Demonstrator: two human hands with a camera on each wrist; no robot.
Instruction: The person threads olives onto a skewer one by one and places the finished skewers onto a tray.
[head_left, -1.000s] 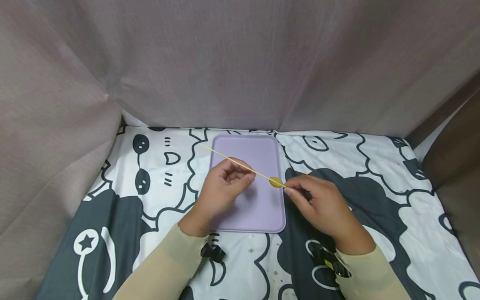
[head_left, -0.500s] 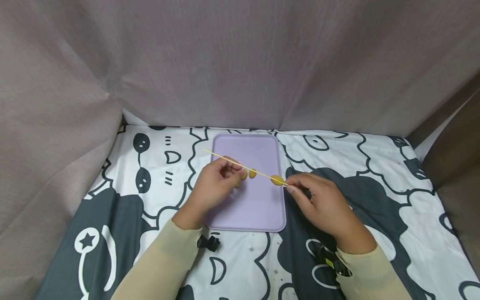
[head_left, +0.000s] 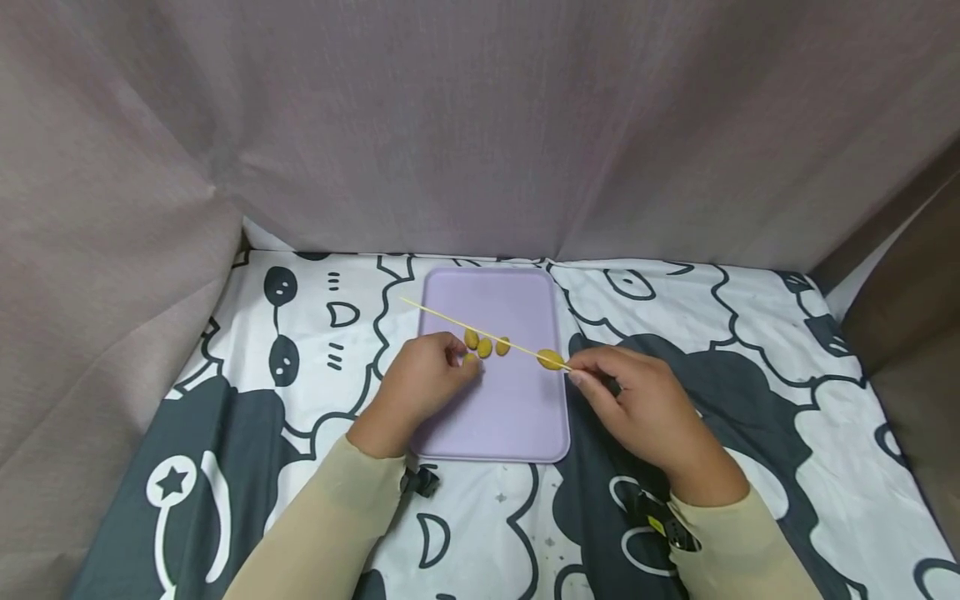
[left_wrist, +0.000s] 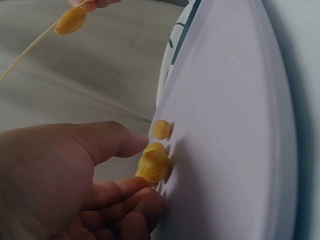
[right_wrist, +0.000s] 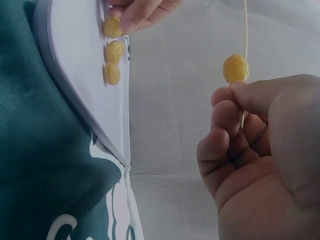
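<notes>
My right hand (head_left: pixel 637 408) pinches one end of a thin skewer (head_left: pixel 472 327) between thumb and forefinger. One wrinkled yellow oval piece (right_wrist: pixel 236 69) is threaded on it, close to those fingertips. The skewer slants up and left above a lilac tray (head_left: pixel 517 425). My left hand (head_left: pixel 420 387) is low over the tray's left half. Its thumb and forefinger grip a loose yellow piece (left_wrist: pixel 153 167), partly hidden by the fingers in the head view. More yellow pieces (head_left: pixel 485 347) lie close together on the tray beside those fingertips.
A black-and-white patterned cloth (head_left: pixel 337 333) covers the table under the tray. Grey-brown fabric (head_left: pixel 480 125) hangs behind and at both sides. Small dark devices (head_left: pixel 663 525) are strapped at both wrists.
My left hand has moved off the skewer's middle, left and down to the tray, uncovering several yellow pieces. The right hand and skewer stay almost still.
</notes>
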